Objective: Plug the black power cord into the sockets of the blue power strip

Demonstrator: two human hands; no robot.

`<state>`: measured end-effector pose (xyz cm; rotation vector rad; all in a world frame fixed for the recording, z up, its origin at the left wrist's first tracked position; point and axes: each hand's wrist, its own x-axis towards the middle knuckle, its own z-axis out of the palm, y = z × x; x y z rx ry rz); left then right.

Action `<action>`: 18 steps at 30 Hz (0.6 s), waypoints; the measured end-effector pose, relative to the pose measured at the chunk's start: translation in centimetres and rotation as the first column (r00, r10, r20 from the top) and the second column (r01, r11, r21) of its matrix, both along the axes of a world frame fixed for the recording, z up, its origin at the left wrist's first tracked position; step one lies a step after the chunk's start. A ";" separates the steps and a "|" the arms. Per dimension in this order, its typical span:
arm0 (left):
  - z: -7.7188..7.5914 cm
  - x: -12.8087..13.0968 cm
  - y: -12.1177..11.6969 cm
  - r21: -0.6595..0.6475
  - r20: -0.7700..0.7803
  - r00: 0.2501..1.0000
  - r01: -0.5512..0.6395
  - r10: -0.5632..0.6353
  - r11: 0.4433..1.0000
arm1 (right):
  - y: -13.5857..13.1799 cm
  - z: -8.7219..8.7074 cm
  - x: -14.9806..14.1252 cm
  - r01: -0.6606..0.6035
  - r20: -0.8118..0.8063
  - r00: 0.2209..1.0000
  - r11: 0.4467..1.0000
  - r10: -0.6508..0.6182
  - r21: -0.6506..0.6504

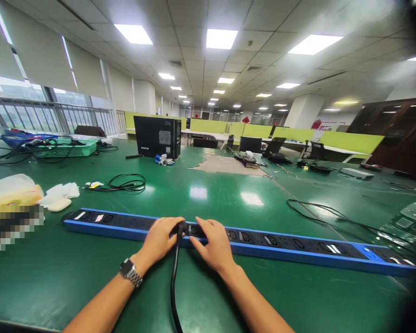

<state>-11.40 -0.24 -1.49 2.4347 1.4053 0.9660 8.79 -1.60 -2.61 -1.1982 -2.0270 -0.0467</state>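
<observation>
A long blue and black power strip (284,247) lies across the green table (208,194) in front of me. A black plug (182,228) sits in one of its middle sockets, and its black cable (174,286) runs down toward me. My left hand (161,238), with a metal watch on the wrist, is closed round the plug. My right hand (211,245) rests just to the right, fingers lying flat on the strip.
A coiled black cable (126,183) and white tissues (60,192) lie at the left. A black computer case (157,137) stands at the back, a green basket (65,148) far left. More cables (333,215) trail at the right.
</observation>
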 end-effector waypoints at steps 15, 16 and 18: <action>0.0 -0.1 -0.6 -0.042 -0.034 0.999 -0.018 0.017 0.999 | -0.4 0.1 7.1 0.129 -0.301 0.940 0.985 -0.160 -0.118; 0.0 0.0 -0.6 -0.040 -0.026 0.999 -0.025 0.024 0.999 | -0.5 -0.2 7.8 0.122 -0.267 0.951 0.981 -0.158 -0.148; 0.0 0.2 -0.7 -0.047 0.006 0.999 -0.041 0.041 0.998 | -0.6 -0.7 7.9 0.117 -0.178 0.973 0.979 -0.147 -0.166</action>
